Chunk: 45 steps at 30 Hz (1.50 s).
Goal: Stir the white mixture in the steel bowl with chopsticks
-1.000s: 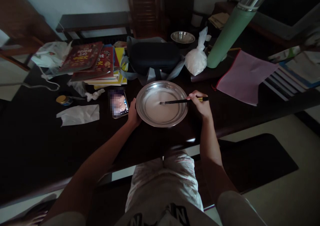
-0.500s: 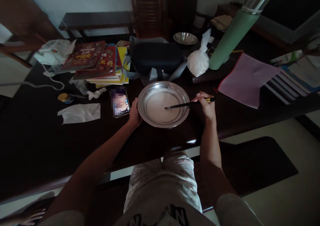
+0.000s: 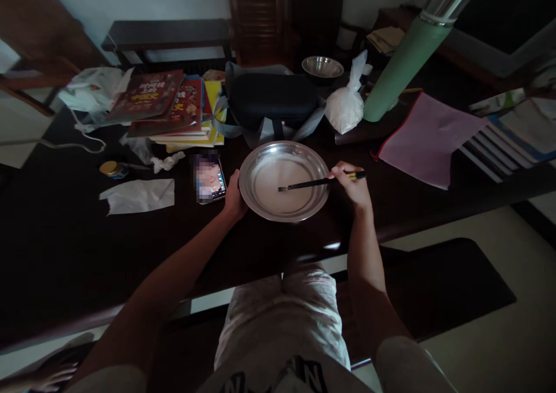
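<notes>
A shallow round metal basin (image 3: pixel 321 203) stands on the dark table in front of me, with a milky white mixture (image 3: pixel 274 175) covering its bottom. My left hand (image 3: pixel 235 197) grips the basin's left rim, its fingers partly hidden behind the side. In my right hand (image 3: pixel 356 188) is a pair of black chopsticks (image 3: pixel 309 182) with gold-coloured ends, held close together. Their tips dip into the mixture near the basin's middle. Just left of my left hand lies a lit phone (image 3: pixel 210 178).
Behind the basin sits a black case (image 3: pixel 273 98). A tied bag of white powder (image 3: pixel 344 110), a tall green flask (image 3: pixel 406 62) and a pink mesh pouch (image 3: pixel 428 138) stand right. Books (image 3: pixel 150 100), a small jar (image 3: pixel 113 170) and a tissue (image 3: pixel 138 196) lie left. Another person's hand (image 3: pixel 54 375) shows lower left.
My right hand and the chopsticks have shifted slightly left, their tips moving left through the mixture. My left hand and the basin stay in place.
</notes>
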Each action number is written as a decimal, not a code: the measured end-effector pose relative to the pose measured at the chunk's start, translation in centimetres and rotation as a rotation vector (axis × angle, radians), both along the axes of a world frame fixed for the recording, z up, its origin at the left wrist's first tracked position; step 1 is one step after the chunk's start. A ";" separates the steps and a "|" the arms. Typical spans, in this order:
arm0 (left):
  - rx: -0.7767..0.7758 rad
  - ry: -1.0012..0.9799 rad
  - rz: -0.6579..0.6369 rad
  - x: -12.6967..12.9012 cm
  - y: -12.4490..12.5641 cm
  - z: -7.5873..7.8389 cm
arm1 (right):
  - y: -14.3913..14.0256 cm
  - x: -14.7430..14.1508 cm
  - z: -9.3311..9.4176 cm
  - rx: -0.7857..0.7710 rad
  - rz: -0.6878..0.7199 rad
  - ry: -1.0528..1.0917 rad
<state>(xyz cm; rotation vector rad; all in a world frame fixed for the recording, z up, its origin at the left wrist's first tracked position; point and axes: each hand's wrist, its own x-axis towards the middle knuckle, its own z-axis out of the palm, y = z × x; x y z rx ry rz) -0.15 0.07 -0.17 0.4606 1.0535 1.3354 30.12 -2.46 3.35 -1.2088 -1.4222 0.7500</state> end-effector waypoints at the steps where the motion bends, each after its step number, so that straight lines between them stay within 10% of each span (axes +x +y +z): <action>1: 0.001 0.000 -0.005 0.0 0.0 0.1 | 0.0 -0.1 0.0 0.004 0.007 -0.014; 45: -0.007 -0.017 -0.027 0.0 0.0 0.2 | 0.2 0.1 -0.3 0.013 0.002 0.000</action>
